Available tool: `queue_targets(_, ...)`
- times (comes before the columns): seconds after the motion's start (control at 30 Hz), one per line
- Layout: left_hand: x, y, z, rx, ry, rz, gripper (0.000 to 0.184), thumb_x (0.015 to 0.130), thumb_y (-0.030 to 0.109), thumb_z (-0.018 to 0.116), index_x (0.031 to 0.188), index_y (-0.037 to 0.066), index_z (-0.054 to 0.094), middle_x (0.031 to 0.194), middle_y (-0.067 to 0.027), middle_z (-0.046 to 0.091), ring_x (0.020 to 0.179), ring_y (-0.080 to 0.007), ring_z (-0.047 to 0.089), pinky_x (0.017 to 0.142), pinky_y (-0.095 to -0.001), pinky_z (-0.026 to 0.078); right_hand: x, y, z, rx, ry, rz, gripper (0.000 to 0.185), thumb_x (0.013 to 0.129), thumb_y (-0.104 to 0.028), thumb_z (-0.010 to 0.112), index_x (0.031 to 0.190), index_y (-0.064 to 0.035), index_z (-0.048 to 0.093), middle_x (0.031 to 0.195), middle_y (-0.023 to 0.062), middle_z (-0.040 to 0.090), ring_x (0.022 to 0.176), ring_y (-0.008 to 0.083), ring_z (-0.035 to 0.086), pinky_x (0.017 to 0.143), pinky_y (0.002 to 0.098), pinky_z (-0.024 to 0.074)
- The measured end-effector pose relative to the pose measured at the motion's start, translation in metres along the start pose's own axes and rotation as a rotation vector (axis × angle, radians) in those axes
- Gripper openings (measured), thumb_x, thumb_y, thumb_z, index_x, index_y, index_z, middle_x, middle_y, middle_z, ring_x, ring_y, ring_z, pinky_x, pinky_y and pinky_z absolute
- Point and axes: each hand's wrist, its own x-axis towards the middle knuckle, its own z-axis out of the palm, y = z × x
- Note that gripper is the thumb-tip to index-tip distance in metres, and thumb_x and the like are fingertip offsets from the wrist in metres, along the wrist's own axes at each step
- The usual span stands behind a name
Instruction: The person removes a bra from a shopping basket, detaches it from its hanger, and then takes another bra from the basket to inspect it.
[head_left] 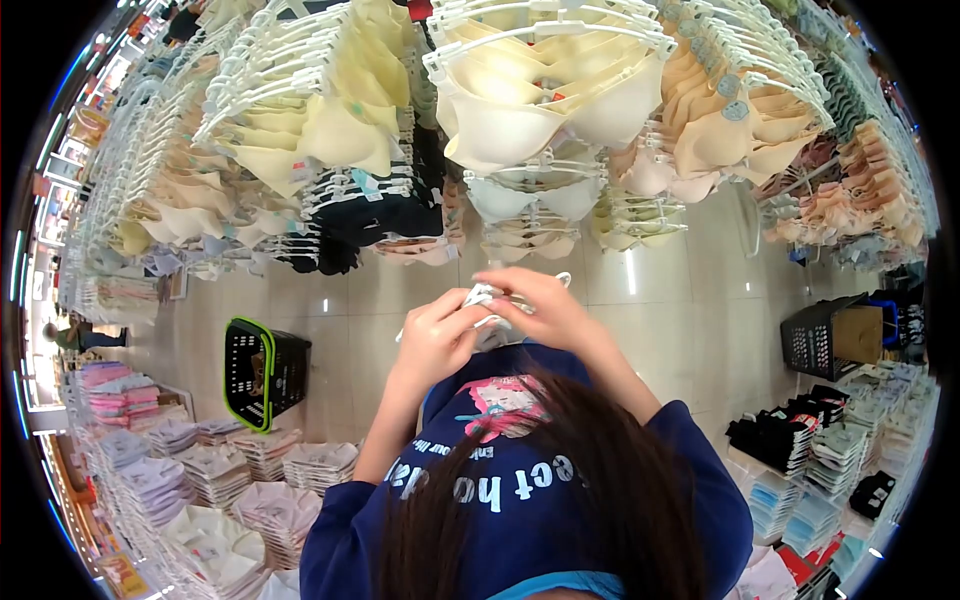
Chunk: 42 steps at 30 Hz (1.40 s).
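Observation:
My left hand and my right hand meet in front of my chest, fingers closed around a white plastic hanger. One hanger end pokes out beyond the right hand, and a bit of white shows left of the left hand. Something pale hangs just below the fingers, mostly hidden, so I cannot tell what it is. Ahead of the hands, cream bras hang on white hangers, with pale blue bras lower down.
Yellow bras and beige bras fill the racks on either side. A black basket with a green rim stands on the tiled floor at left, another dark basket at right. Folded garment stacks lie behind; a person is far left.

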Motion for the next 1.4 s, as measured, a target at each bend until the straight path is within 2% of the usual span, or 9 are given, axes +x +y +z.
queue_targets(0.13, -0.005, 0.002, -0.007, -0.112, -0.054, -0.099, 0.014, 0.066, -0.002, 0.064, 0.079, 0.002, 0.062, 0.081, -0.0085, 0.059, 0.062, -0.0209, 0.058, 0.052, -0.0244, 0.046, 0.003, -0.012, 0.011, 0.138, 0.013, 0.101, 0.022, 0.08, -0.007, 0.055, 0.102, -0.0011, 0.056, 0.09, 0.0117, 0.059, 0.078, 0.0208, 0.059, 0.065, 0.0281, 0.0466)
queue_targets(0.4, -0.003, 0.002, -0.012, -0.084, -0.134, 0.012, 0.017, 0.064, 0.0, 0.061, 0.08, 0.006, 0.061, 0.08, -0.0064, 0.058, 0.064, -0.0223, 0.058, 0.054, -0.0294, 0.046, 0.002, -0.018, 0.012, 0.124, 0.073, 0.06, 0.02, 0.077, -0.007, 0.059, 0.097, -0.0032, 0.06, 0.079, 0.0049, 0.051, 0.066, 0.0108, 0.047, 0.052, 0.0214, 0.0368)
queue_targets(0.57, -0.002, 0.004, -0.016, -0.114, -0.019, 0.011, 0.016, 0.065, -0.002, 0.061, 0.078, 0.006, 0.063, 0.079, -0.0061, 0.06, 0.066, -0.0197, 0.059, 0.054, -0.0279, 0.047, -0.001, -0.012, 0.001, 0.092, 0.159, 0.02, 0.014, 0.078, -0.006, 0.057, 0.091, 0.0009, 0.057, 0.092, 0.0092, 0.054, 0.077, 0.0144, 0.054, 0.061, 0.0227, 0.0444)
queue_targets(0.67, -0.001, 0.01, -0.027, -0.112, 0.061, -0.131, 0.015, 0.065, -0.003, 0.062, 0.078, 0.004, 0.063, 0.074, -0.0074, 0.061, 0.065, -0.0172, 0.06, 0.053, -0.0248, 0.046, -0.005, -0.006, -0.006, 0.086, 0.251, -0.022, 0.014, 0.078, -0.006, 0.058, 0.09, 0.0014, 0.057, 0.092, 0.0094, 0.055, 0.078, 0.0151, 0.053, 0.062, 0.0234, 0.0445)
queue_targets(0.7, -0.001, 0.01, -0.029, -0.158, 0.094, -0.157, 0.018, 0.065, -0.006, 0.064, 0.081, -0.001, 0.062, 0.068, -0.0057, 0.061, 0.061, -0.0106, 0.057, 0.054, -0.0196, 0.043, -0.005, -0.012, -0.009, 0.08, 0.268, -0.016, 0.015, 0.077, -0.007, 0.059, 0.089, 0.0016, 0.058, 0.09, 0.0094, 0.056, 0.077, 0.016, 0.053, 0.065, 0.0243, 0.0445)
queue_targets(0.83, -0.008, -0.001, -0.023, -0.367, 0.198, -0.387, 0.015, 0.068, -0.007, 0.064, 0.082, -0.002, 0.059, 0.073, -0.0036, 0.063, 0.066, -0.0069, 0.059, 0.057, -0.018, 0.045, 0.0, -0.024, -0.015, 0.041, 0.283, -0.04, 0.014, 0.075, -0.007, 0.061, 0.087, 0.0007, 0.059, 0.088, 0.0087, 0.058, 0.076, 0.0166, 0.053, 0.065, 0.0249, 0.0438)
queue_targets(1.13, -0.003, 0.002, -0.024, -0.188, 0.162, -0.3, 0.007, 0.074, -0.002, 0.061, 0.079, -0.002, 0.057, 0.066, -0.0032, 0.06, 0.056, -0.0027, 0.05, 0.049, -0.0158, 0.038, 0.015, -0.031, -0.003, 0.092, 0.213, -0.066, 0.014, 0.07, 0.0, 0.064, 0.083, 0.0013, 0.059, 0.084, 0.0097, 0.058, 0.074, 0.0166, 0.055, 0.064, 0.0259, 0.0441)
queue_targets(1.33, 0.001, 0.0, -0.026, -0.174, 0.144, -0.275, 0.005, 0.071, -0.006, 0.061, 0.072, -0.002, 0.058, 0.066, -0.0053, 0.06, 0.056, -0.0059, 0.052, 0.049, -0.0173, 0.038, 0.023, -0.024, 0.002, 0.064, 0.156, -0.068, 0.013, 0.068, 0.004, 0.063, 0.08, 0.0022, 0.06, 0.078, 0.009, 0.059, 0.072, 0.0189, 0.055, 0.063, 0.0266, 0.0441)
queue_targets(1.4, 0.004, -0.008, -0.023, -0.208, 0.166, -0.17, 0.007, 0.069, -0.007, 0.061, 0.072, -0.003, 0.058, 0.068, -0.0064, 0.059, 0.058, -0.0079, 0.052, 0.048, -0.0181, 0.039, 0.025, -0.024, 0.003, 0.057, 0.148, -0.061, 0.013, 0.068, 0.004, 0.063, 0.081, 0.0023, 0.06, 0.077, 0.0086, 0.06, 0.071, 0.0193, 0.055, 0.062, 0.0269, 0.0438)
